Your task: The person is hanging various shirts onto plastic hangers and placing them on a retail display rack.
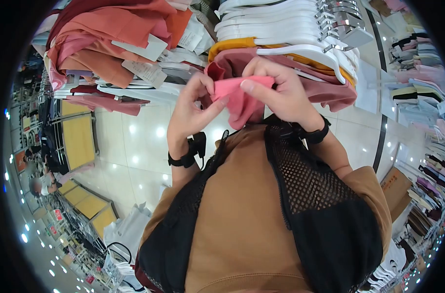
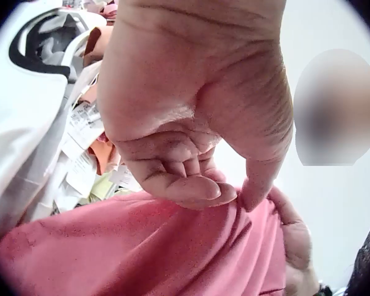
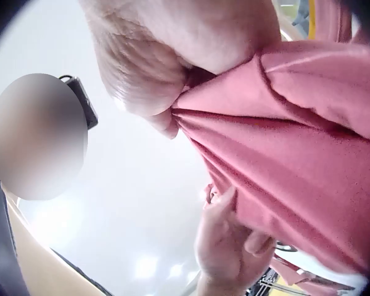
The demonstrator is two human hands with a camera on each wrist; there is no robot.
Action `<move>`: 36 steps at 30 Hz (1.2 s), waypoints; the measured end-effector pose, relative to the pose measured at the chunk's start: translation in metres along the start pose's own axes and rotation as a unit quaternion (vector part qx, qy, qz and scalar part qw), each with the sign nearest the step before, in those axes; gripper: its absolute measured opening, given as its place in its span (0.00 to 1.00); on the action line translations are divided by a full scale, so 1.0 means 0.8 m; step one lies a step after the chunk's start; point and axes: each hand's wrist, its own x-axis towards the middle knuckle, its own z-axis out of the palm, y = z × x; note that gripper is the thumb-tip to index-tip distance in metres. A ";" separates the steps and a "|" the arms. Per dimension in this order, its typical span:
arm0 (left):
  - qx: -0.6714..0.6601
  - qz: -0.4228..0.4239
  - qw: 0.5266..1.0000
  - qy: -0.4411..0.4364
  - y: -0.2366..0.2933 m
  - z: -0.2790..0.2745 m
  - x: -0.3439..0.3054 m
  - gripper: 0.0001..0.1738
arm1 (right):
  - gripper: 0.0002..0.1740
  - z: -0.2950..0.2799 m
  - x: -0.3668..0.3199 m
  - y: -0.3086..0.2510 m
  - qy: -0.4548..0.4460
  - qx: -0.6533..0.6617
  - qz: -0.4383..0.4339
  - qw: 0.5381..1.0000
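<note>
Both hands hold a pink garment in front of the chest, at the edge of a clothes rack. My left hand pinches its edge between thumb and fingers, as the left wrist view also shows from close up. On the other side, my right hand grips the same edge, its thumb lying on top of the cloth. Folds in the pink cloth run out from the right hand's grip in the right wrist view. What kind of garment it is, I cannot tell.
White hangers with clothes hang close together just beyond the hands, a mustard garment among them. Coral clothes with paper tags hang to the left. Yellow shelf panels stand farther left, and more clothes racks at right.
</note>
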 end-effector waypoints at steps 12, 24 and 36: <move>0.273 -0.035 0.954 0.116 0.003 -0.041 -0.008 0.09 | 0.13 -0.030 -0.003 -0.015 0.146 0.016 -0.020 0.989; 0.319 0.047 0.932 0.164 0.017 -0.035 -0.006 0.06 | 0.14 -0.035 -0.011 -0.024 0.100 -0.001 -0.048 0.994; 0.195 0.164 0.950 0.181 0.028 0.043 -0.025 0.23 | 0.11 -0.017 -0.008 -0.030 -0.045 0.113 0.049 0.991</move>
